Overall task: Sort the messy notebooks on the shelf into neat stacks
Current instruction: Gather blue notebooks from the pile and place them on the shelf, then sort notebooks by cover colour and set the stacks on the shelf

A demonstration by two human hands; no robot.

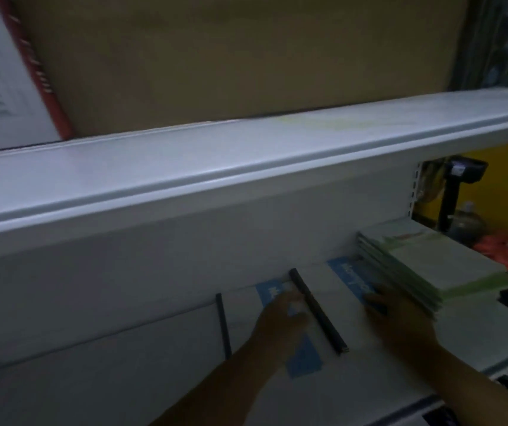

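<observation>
Two blue-banded white books lie flat, side by side, on the lower shelf (92, 388), long axes running front to back with a slight slant. Left hand (280, 318) rests fingers-out on the left notebook (305, 358), near the black spine (317, 312) of the right notebook (348, 278). Right hand (400, 321) lies on that one, up against the green-edged stack (449, 272). Too blurred to tell whether it grips. Likely next: stack the pair, the right-side book being between both hands.
</observation>
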